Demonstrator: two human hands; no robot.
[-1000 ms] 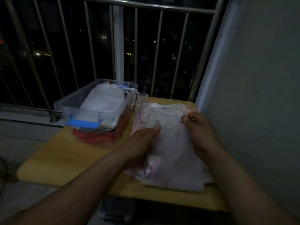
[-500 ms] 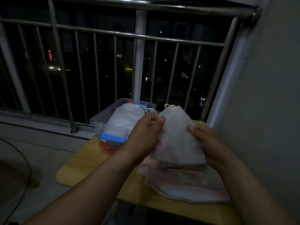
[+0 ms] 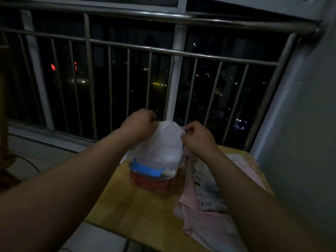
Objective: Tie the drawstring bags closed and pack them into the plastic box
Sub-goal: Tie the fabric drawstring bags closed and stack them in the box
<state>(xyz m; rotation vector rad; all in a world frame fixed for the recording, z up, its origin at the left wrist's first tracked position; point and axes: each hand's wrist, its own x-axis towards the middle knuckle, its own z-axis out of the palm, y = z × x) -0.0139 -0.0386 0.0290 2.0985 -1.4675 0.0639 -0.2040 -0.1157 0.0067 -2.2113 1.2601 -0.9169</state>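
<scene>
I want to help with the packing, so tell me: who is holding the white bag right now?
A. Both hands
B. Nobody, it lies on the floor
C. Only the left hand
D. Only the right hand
A: the left hand and the right hand each pinch one side of the top of the white bag, which is raised in front of the railing.
</scene>
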